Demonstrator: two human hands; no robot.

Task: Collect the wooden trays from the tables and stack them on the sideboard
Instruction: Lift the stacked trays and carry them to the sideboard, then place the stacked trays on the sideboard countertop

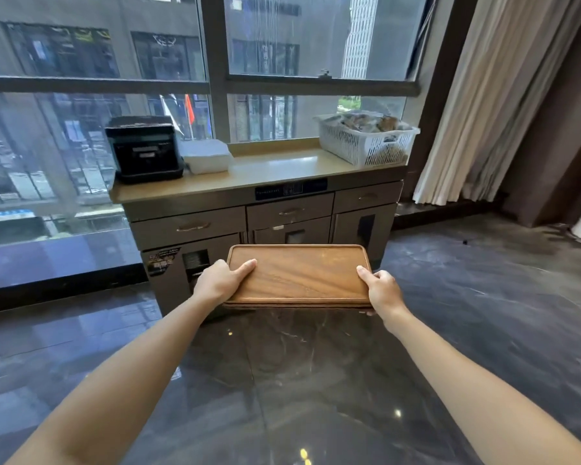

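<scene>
A small stack of brown wooden trays [299,273] hangs level in front of me, held out at arm's length. My left hand [220,280] grips its left edge with the thumb lying on top. My right hand [381,290] grips the right edge the same way. Layered rims show along the near side, so more than one tray is in the stack. Beyond it stands the sideboard [269,171], a tan-topped cabinet under the window. The trays are in the air in front of its drawers, below the level of its top.
On the sideboard top sit a black appliance [145,151] at the left, a white folded stack [207,156] beside it and a white plastic basket [366,137] at the right. Glossy dark marble floor surrounds me. Curtains [477,95] hang at the right.
</scene>
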